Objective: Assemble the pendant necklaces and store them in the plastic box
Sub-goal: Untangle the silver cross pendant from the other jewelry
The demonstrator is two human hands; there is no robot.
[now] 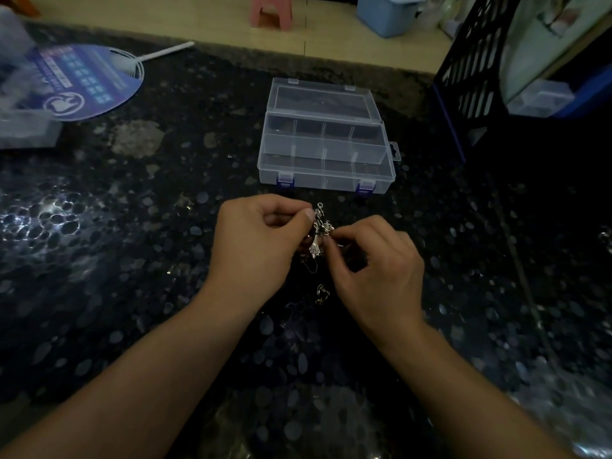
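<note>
Hands: left hand (255, 240) and right hand (374, 266) both pinch a silver cross pendant (318, 234), held just above the dark speckled surface (132, 226)
Handling: light, rigid, ornate metal; likely slippery, best pinched at edges
Loose chain (321, 294): thin, limp, beneath hands
Plastic box (326, 140): clear, compartmented, lid open, beyond the hands

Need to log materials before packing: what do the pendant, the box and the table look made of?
Pendant: likely silver-toned metal, bright glints on ornate relief; both hands pinch it, left hand, right hand.
Box: clear plastic, dividers visible through the walls, blue latches.
Table: looks like polished dark stone with pebble-like flecks and glossy reflections; could be an imitation.
</note>
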